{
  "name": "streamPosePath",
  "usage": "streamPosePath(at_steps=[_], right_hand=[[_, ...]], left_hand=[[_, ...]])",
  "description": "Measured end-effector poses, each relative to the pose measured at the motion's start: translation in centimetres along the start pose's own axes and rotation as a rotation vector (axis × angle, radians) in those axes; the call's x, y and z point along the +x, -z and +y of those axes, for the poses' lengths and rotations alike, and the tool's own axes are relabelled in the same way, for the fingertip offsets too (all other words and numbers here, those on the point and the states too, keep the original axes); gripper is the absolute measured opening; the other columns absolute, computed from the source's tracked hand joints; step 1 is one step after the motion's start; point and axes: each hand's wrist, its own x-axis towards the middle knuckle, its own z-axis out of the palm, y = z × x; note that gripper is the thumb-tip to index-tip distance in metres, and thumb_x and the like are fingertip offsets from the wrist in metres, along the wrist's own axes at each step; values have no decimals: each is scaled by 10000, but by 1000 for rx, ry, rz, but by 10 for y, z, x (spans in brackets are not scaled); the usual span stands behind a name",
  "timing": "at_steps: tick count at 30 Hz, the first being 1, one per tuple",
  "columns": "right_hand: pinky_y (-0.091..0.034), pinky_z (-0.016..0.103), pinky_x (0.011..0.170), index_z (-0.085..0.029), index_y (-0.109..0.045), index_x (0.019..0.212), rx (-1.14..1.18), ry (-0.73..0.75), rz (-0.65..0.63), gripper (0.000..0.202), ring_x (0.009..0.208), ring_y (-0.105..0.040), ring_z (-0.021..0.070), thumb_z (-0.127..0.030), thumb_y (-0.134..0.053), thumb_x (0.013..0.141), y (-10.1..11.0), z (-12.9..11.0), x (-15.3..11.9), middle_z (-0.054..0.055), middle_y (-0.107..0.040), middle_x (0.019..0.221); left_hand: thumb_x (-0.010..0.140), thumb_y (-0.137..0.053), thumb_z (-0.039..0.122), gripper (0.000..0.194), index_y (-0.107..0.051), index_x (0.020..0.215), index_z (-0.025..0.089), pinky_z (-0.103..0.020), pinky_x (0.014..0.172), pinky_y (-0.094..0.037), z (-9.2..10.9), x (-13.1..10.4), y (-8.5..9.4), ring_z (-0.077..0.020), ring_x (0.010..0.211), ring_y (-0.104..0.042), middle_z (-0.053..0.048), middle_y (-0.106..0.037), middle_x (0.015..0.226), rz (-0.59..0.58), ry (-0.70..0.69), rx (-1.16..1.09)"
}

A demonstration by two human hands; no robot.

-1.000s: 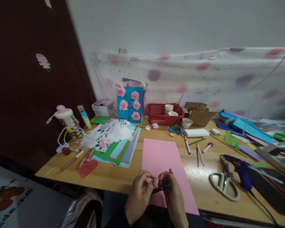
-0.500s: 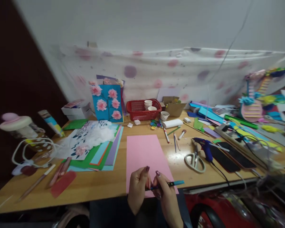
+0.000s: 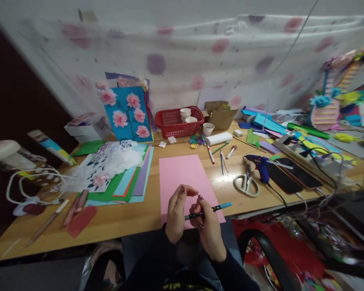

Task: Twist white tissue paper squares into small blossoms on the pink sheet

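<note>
A pink sheet of paper lies on the table's near part, and both hands are over its lower half. My right hand is closed around a dark pen with a light blue end, which lies slantwise across the fingers. My left hand is curved at the pen's other end, its fingers bent toward the right hand's fingertips. Whether the left fingers grip anything is too small to tell.
Scissors, a blue glue gun and phones lie right. Layered papers are left. Behind stand a red basket, a blue flower picture and a paper cup.
The view has tilted down, showing more of my arms and lap. My fingertips have shifted against each other above the paper, and the pen remains in my right hand.
</note>
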Motion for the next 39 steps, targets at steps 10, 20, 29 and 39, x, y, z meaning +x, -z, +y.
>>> streamPosePath(at_steps=[10,20,29,39], right_hand=[[-148,198,374,-186,-409,477,-130,53,52,405,347,-225,37,-482,-598,680,-2,0,5,-80,-343,411],[-287,221,433,-178,-515,575,-317,39,-41,298,452,-376,90,-413,-617,727,13,-5,7,-43,-450,508],[-234,209,454,-191,-506,684,-422,271,-47,262,466,-316,69,-361,-694,750,36,-27,25,-87,-370,520],[-226,216,397,-212,-339,515,-393,243,-72,441,381,-296,56,-328,-728,687,44,-35,21,-91,-362,414]], left_hand=[[920,-404,394,368,-661,921,130,-265,655,-458,8,1,-5,-130,645,-590,-92,-678,960,-169,193,-89],[884,-449,432,317,-592,803,162,-231,669,-431,0,6,-15,-148,738,-560,-33,-615,791,-124,121,229],[891,-414,479,382,-453,648,187,-258,643,-410,4,17,-7,-146,675,-479,-1,-439,714,-92,-207,538],[931,-335,284,312,-609,822,181,-303,665,-385,-10,-6,-3,-203,729,-569,-87,-650,777,-649,-231,844]])
